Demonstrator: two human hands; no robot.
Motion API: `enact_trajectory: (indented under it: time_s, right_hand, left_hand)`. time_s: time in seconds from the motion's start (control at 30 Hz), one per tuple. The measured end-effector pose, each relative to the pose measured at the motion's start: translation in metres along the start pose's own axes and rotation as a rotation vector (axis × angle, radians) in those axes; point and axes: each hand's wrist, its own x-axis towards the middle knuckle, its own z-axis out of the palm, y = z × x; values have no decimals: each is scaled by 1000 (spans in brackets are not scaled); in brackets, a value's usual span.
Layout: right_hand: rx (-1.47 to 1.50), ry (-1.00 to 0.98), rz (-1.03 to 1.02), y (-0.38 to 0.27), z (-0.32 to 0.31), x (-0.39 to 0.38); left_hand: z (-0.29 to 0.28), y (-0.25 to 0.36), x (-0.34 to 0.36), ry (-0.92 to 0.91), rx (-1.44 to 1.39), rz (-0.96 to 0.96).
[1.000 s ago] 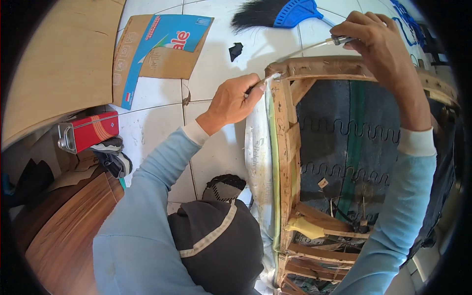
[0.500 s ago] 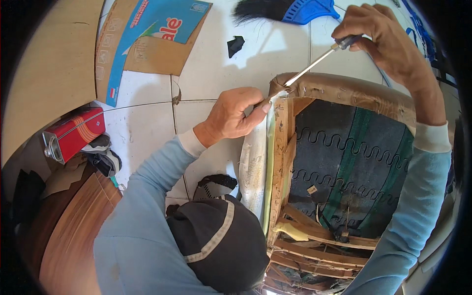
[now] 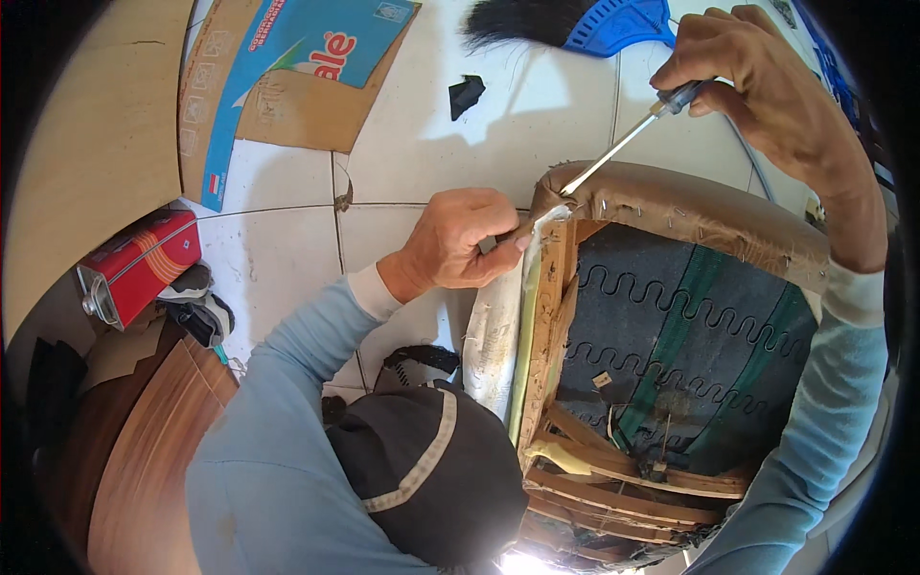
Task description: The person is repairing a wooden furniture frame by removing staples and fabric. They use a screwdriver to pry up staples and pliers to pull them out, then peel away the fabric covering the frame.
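My right hand (image 3: 743, 110) grips a screwdriver (image 3: 618, 144) by its dark handle, its metal tip at the front-left corner of the brown upholstery (image 3: 690, 211) along the chair frame's far rail, which is studded with staples. My left hand (image 3: 460, 235) pinches the loose brown fabric edge at that corner. White padding (image 3: 491, 345) and a yellowish foam strip run down the left wooden rail (image 3: 549, 297). Inside the frame, wavy springs cross black backing (image 3: 632, 278) with green webbing, above several curved wooden slats (image 3: 623, 498).
White floor tiles (image 3: 393, 105) carry cut blue cardboard (image 3: 230, 125), a blue broom (image 3: 618, 24) and a black scrap (image 3: 466, 96). To the left are a red can (image 3: 144, 259), shoes (image 3: 196, 311), a pale board (image 3: 91, 163) and brown wood panels (image 3: 158, 460). Dark cloth (image 3: 412, 489) lies below me.
The screwdriver has swung steeper, its tip staying at the corner. My right hand has moved outward, and the frame and my left hand appear lower in the picture.
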Motion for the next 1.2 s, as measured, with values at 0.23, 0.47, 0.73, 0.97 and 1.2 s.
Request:
enact_trajectory:
  time_s: [0.23, 0.47, 0.73, 0.97, 1.2]
  right_hand:
    - [-19, -23, -44, 4, -3, 6]
    - [-34, -83, -105, 5, -10, 23]
    - [-35, -263, -219, 17, -28, 60]
    - [-150, -75, -515, 18, -5, 108]
    - [202, -643, -253, 30, -4, 174]
  left_hand:
    - [-48, -51, 19, -28, 312, 144]
    - [-74, -146, 47, 332, 933, -69]
    - [-70, -145, 55, 260, 907, -190]
    - [-69, -148, 51, 264, 1006, -252]
    - [-70, -151, 53, 219, 1006, -290]
